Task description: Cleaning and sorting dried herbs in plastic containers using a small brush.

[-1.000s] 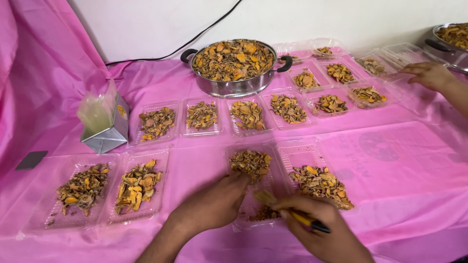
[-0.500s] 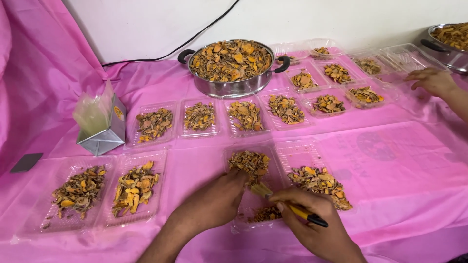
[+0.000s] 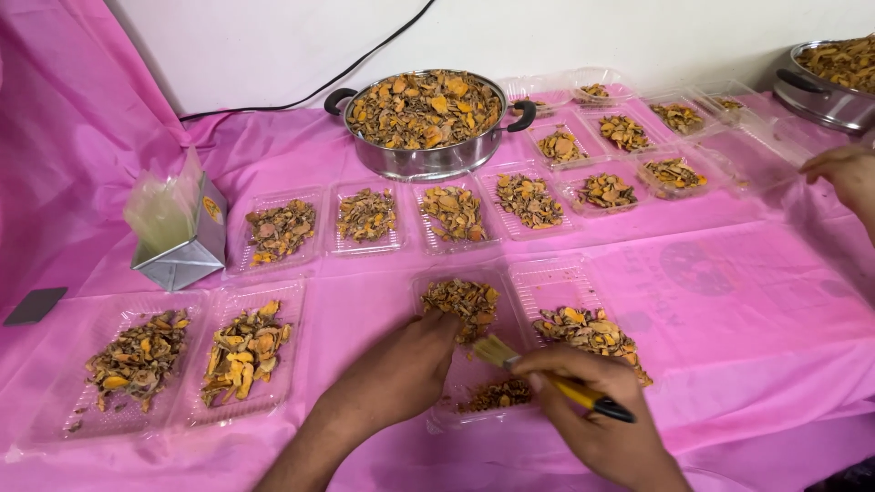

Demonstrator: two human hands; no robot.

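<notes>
While the small brush (image 3: 547, 375) with its yellow and black handle was pinched in the right hand (image 3: 597, 424), its bristles lay over the clear plastic tray (image 3: 460, 342) directly ahead of both hands. The left hand (image 3: 401, 369) held nothing; its fingers pressed against the heap of dried orange-brown slices (image 3: 462, 301) at the tray's far end, and loose crumbs (image 3: 497, 394) sat at the near end, just beside the right hand. Sweeping and gathering the bits looked to be the step in hand; the next stroke would need a light touch and a steadied tray. Further out stood filled trays and a steel pot (image 3: 424, 123). Another person's hand (image 3: 843, 173) hovered far right.
</notes>
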